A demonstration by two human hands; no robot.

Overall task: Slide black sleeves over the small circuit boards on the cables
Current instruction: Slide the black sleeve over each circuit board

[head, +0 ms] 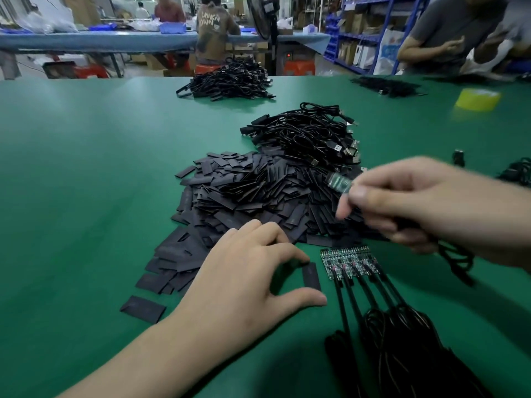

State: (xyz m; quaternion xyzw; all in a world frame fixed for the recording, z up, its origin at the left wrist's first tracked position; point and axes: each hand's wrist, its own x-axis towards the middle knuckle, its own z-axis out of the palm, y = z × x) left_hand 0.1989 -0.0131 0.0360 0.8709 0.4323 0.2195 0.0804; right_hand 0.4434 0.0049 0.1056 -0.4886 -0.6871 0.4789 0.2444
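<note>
My left hand [247, 271] rests low on the green table [86, 168] and pinches one flat black sleeve [311, 276] between thumb and forefinger. My right hand [425, 202], blurred, holds a small green circuit board [340, 182] by its end, with its black cable [457, 262] hanging below the palm. A big heap of black sleeves [253, 193] lies just beyond my left hand. Several bare circuit boards [349, 261] lie side by side in front, their cables [382, 305] running toward me.
A pile of black USB cables [310, 136] sits behind the sleeve heap, another [230, 80] farther back. A yellow tape roll [478, 99] stands at the far right. A person [448, 33] stands at the table's far right corner; others sit at a blue bench behind.
</note>
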